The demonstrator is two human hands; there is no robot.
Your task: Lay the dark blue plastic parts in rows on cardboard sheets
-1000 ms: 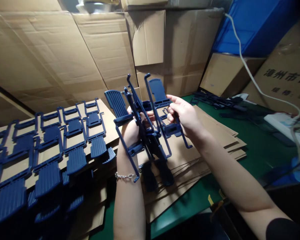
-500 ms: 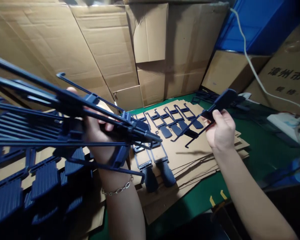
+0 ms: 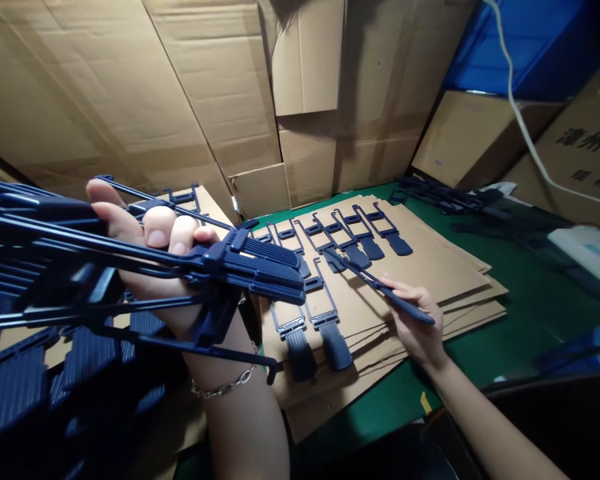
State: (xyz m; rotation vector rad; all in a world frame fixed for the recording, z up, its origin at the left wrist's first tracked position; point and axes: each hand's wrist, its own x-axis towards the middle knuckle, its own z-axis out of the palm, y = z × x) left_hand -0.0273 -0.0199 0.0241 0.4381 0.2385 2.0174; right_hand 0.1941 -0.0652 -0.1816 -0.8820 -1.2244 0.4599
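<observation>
A bundle of dark blue plastic frame parts (image 3: 250,267), with ribbed paddle ends and long thin rods, fills my left hand (image 3: 160,240). Its fingers wrap round the bundle at the left, above other such parts. My right hand (image 3: 415,320) pinches a single dark frame part (image 3: 380,287) by its flat paddle end. That part's thin rods point away to the upper left, over the cardboard sheets (image 3: 375,300). On the sheets, several matching parts (image 3: 335,340) lie in two rows, paddles toward me.
More ribbed parts (image 3: 90,360) lie on cardboard at the lower left. A dark heap of parts (image 3: 445,193) sits at the back right of the green table (image 3: 480,247). Cardboard walls (image 3: 205,80) close off the back; a blue bin (image 3: 515,47) and white cable are at the right.
My right hand has moved down and toward the left with its part, now turned nearly edge-on over the sheets. My left hand and its bundle have shifted slightly left.
</observation>
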